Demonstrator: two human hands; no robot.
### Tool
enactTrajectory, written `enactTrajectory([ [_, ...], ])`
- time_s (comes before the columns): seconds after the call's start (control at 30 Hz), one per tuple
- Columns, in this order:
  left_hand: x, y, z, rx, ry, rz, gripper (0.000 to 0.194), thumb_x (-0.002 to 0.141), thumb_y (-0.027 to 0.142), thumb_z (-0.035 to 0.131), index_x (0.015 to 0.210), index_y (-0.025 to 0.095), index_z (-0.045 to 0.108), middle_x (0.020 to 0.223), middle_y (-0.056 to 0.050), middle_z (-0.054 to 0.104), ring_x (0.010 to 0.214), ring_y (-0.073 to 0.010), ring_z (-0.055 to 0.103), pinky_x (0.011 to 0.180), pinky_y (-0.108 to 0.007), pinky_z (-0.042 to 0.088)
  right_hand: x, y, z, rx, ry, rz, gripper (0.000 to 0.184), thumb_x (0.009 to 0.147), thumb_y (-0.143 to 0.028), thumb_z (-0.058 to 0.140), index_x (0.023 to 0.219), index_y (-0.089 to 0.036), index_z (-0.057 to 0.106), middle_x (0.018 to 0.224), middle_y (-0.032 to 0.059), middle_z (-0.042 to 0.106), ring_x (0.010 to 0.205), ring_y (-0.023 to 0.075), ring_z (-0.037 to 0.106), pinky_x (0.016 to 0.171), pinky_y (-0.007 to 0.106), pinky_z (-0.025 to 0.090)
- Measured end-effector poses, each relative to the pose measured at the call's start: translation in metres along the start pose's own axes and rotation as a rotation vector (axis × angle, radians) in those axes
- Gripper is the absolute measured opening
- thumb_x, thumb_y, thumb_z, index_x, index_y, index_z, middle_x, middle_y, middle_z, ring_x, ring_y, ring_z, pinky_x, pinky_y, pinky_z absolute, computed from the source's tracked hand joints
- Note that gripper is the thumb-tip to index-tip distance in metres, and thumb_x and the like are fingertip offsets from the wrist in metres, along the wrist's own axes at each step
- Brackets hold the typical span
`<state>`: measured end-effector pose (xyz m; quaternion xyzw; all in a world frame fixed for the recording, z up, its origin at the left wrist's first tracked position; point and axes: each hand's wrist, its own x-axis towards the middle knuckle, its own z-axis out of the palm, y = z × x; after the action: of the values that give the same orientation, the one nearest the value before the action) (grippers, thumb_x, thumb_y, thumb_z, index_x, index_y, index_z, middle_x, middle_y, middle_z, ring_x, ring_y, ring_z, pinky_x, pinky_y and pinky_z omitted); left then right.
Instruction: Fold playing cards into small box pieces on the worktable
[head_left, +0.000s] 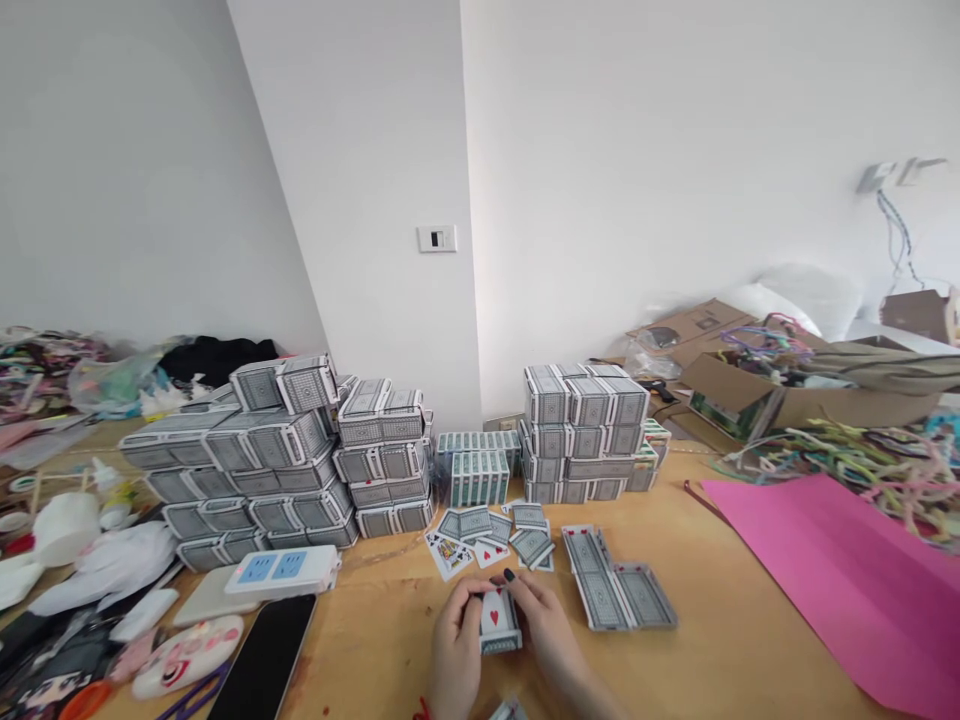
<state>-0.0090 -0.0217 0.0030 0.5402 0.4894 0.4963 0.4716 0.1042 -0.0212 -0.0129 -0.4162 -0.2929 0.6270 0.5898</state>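
Note:
At the table's near middle, my left hand [456, 640] and my right hand [546, 628] are closed on a small folded playing card piece [496, 622] from either side. A red heart shows on its top face, and a grey patterned edge faces me. Just beyond my fingers lie loose playing cards [474, 523], some face up and others back up. To the right of my hands rests an L-shaped assembly of folded cards [600, 588]. Part of another card piece [509, 709] shows at the bottom edge, mostly cut off.
Stacked blocks of folded cards stand at left [270, 455] and right [585, 430], with green card boxes [480, 475] between them. A power strip [283, 570] and phone [264, 655] lie left. Pink paper [832, 570], cords [840, 450] and a cardboard box [825, 405] occupy the right.

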Motion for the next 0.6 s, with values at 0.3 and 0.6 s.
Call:
enactTrajectory([
  [0.3, 0.0010, -0.0041, -0.0014, 0.005, 0.002, 0.027, 0.018, 0.072, 0.029, 0.047, 0.075, 0.019, 0.062, 0.081, -0.002, 0.064, 0.078, -0.0192, 0.058, 0.071, -0.027, 0.046, -0.0007, -0.0010, -0.0032, 0.025, -0.095, 0.032, 0.030, 0.061, -0.041, 0.066, 0.059, -0.015, 0.051, 0.050, -0.0056, 0.045, 0.046, 0.0078, 0.039, 0.046, 0.019, 0.030],
  [0.6, 0.0018, -0.0088, -0.0027, -0.042, 0.038, -0.010, 0.037, 0.070, 0.040, 0.055, 0.099, 0.017, 0.056, 0.101, -0.008, 0.061, 0.091, -0.0220, 0.057, 0.075, -0.030, 0.047, 0.0016, 0.0035, -0.0041, 0.042, -0.111, 0.014, 0.032, 0.061, -0.045, 0.066, 0.068, -0.015, 0.055, 0.058, -0.0023, 0.054, 0.053, 0.0115, 0.048, 0.054, 0.023, 0.038],
])
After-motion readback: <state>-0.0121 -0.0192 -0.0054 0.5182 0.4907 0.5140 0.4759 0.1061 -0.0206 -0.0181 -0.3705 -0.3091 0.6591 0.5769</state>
